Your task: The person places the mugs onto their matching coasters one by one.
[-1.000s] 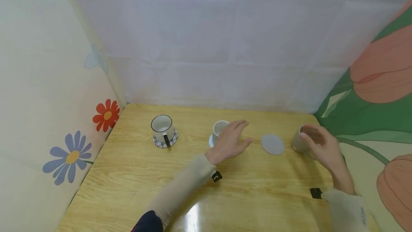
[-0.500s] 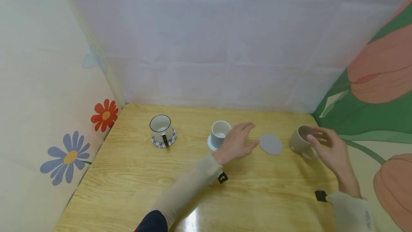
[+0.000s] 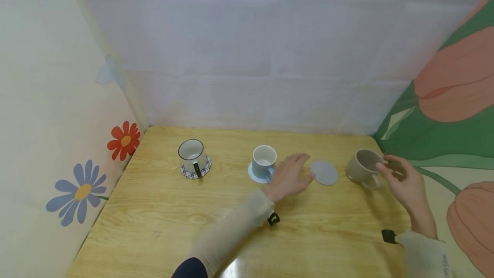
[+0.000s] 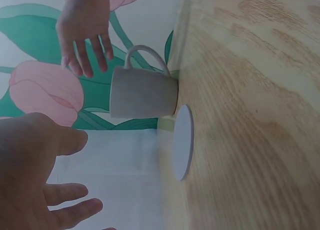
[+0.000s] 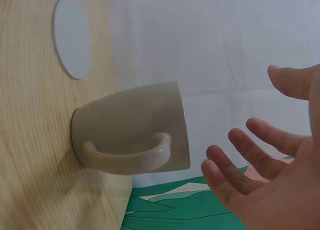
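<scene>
A grey-beige mug (image 3: 360, 169) stands upright at the right of the table, its handle toward the person. My right hand (image 3: 408, 183) hovers just right of its rim; the right wrist view shows a gap between the spread fingers (image 5: 260, 160) and the mug (image 5: 130, 125). To the mug's left lies a round, light grey coaster (image 3: 324, 172). Between that coaster and a blue-and-white cup (image 3: 264, 162) is my left hand (image 3: 288, 177), fingers extended and holding nothing. In the left wrist view its fingers are apart from the coaster (image 4: 183, 142). The blue-and-white cup rests on a pale blue coaster (image 3: 254, 176).
A white mug (image 3: 191, 158) with a dark rim and black handle sits on a checked coaster (image 3: 207, 168) at the left. White cloth (image 3: 216, 55) hangs behind the wooden table (image 3: 162, 218). Flower-patterned cloths flank it on both sides.
My right hand has drawn back to the right from the grey-beige mug, baring its handle. My left hand has shifted right, uncovering the blue-and-white cup. The mugs and coasters stay in place.
</scene>
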{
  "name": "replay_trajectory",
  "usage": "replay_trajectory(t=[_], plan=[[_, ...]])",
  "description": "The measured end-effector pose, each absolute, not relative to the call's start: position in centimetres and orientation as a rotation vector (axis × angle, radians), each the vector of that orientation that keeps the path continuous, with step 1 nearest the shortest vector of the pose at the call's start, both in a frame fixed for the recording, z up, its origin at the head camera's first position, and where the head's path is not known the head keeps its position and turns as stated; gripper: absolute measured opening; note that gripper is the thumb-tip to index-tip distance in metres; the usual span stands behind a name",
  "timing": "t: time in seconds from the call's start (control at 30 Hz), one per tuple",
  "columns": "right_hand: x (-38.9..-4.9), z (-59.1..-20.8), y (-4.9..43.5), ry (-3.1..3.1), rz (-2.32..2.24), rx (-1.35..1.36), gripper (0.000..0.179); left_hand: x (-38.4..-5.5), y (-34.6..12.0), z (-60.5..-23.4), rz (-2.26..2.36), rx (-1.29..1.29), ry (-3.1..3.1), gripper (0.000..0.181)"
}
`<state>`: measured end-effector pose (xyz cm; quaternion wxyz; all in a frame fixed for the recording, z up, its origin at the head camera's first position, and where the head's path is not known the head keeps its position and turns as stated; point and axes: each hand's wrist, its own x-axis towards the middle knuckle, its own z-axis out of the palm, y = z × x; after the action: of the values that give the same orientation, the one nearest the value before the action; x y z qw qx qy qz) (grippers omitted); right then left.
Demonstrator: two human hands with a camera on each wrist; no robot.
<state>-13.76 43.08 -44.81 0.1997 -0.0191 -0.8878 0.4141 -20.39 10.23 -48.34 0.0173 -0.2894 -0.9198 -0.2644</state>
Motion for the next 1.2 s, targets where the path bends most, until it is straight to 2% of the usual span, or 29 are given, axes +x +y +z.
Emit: replay_trajectory(t=[0.23,0.67,0.87,1.0,1.2], plan=[[-13.5,-45.4,43.7,-2.504,1.151,-0.091,0.043,-20.2,10.9,-48.8,-0.786,-0.905,-2.887,0.064],[-13.3,-46.8,44.0,-2.448,1.204,-0.233,0.042,-21.0,12.1,-50.2,-0.738,-0.911,-2.897,0.063],[-13.5,-47.3,44.2,-2.406,1.237,-0.257,0.038,-21.3,12.6,-50.7,-0.715,-0.935,-2.880,0.062],[-13.3,-47.6,44.4,-2.404,1.260,-0.283,0.029,-21.6,13.0,-50.8,-0.705,-0.939,-2.887,0.061],[-12.8,-48.4,44.8,-2.416,1.317,-0.271,0.028,-22.0,13.6,-51.4,-0.691,-0.917,-2.921,0.060]])
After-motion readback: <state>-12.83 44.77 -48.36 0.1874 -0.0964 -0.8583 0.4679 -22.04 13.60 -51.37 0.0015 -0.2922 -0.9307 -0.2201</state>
